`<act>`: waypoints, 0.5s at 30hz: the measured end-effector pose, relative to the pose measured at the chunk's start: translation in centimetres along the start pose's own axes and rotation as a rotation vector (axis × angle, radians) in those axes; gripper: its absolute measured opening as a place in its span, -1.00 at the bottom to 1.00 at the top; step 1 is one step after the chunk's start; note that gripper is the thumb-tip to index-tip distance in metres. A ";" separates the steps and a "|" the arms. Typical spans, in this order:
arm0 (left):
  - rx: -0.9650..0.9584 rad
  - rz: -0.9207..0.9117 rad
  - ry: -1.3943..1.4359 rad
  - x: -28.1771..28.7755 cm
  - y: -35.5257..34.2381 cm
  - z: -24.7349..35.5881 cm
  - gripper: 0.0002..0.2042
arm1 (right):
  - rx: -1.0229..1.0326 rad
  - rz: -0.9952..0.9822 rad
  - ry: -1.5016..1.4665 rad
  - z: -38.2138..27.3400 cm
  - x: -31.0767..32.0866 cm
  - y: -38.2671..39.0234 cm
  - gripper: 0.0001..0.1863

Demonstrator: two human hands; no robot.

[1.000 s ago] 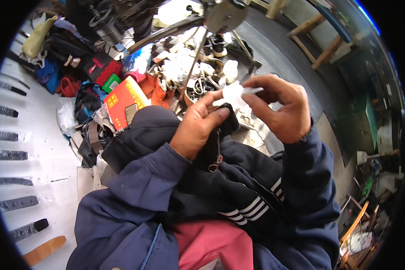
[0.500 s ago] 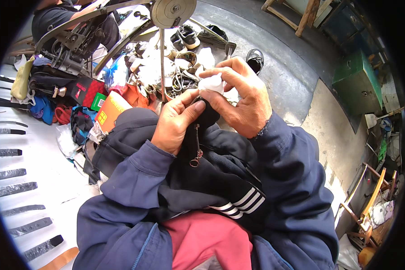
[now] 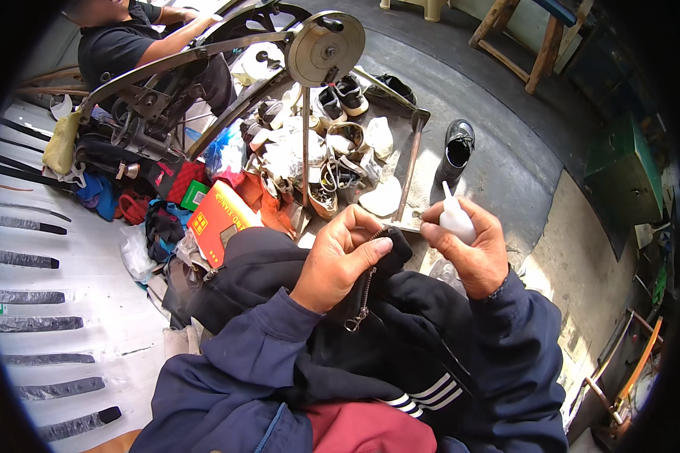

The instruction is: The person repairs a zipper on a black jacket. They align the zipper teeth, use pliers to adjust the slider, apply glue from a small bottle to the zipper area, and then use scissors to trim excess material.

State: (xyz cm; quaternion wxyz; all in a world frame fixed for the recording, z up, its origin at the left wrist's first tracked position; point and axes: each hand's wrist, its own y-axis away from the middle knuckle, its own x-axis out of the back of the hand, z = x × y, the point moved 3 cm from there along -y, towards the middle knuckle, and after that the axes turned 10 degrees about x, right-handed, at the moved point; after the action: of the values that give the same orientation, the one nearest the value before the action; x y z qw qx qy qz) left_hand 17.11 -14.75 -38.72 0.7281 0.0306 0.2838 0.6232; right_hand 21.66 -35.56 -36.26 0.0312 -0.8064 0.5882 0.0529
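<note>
A black jacket (image 3: 419, 313) with white stripes lies across my lap. My left hand (image 3: 332, 264) is closed on its zipper (image 3: 368, 287), pinching the end of the toothed edge between thumb and fingers. The metal slider (image 3: 354, 323) with a ring hangs lower on the same strip. To the right, apart from the fabric, my right hand (image 3: 480, 253) grips a small white squeeze bottle (image 3: 458, 219). Its thin nozzle points upward.
Ahead stands a hand-cranked machine with a round metal wheel (image 3: 326, 49); a person (image 3: 121, 45) sits behind it. Shoes and scraps (image 3: 295, 151) are heaped beneath. A black shoe (image 3: 458, 147) stands on the floor. Dark strips (image 3: 38, 323) lie at left; a green cabinet (image 3: 623, 162) is at right.
My right hand has drawn the white bottle away from the zipper end, to the right. Its nozzle now shows, pointing up. My left hand still pinches the zipper. The whole view has shifted.
</note>
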 end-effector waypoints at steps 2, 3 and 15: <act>-0.022 -0.015 -0.048 -0.3 -0.1 0.0 -0.85 | -0.071 -0.065 -0.034 0.7 -0.4 0.0 -0.75; -0.035 -0.022 -0.073 -0.4 -0.2 0.1 -0.86 | -0.041 -0.080 -0.040 1.0 -0.8 0.0 -0.75; 0.029 -0.053 -0.134 -0.1 -0.6 0.3 -0.92 | -0.007 -0.177 0.077 1.6 -1.2 -0.6 -0.83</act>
State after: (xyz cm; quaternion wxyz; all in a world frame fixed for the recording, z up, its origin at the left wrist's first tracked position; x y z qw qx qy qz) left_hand 17.76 -14.86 -38.63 0.7611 0.0751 0.2441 0.5962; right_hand 21.85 -34.08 -37.67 0.0106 -0.8567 0.5153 0.0210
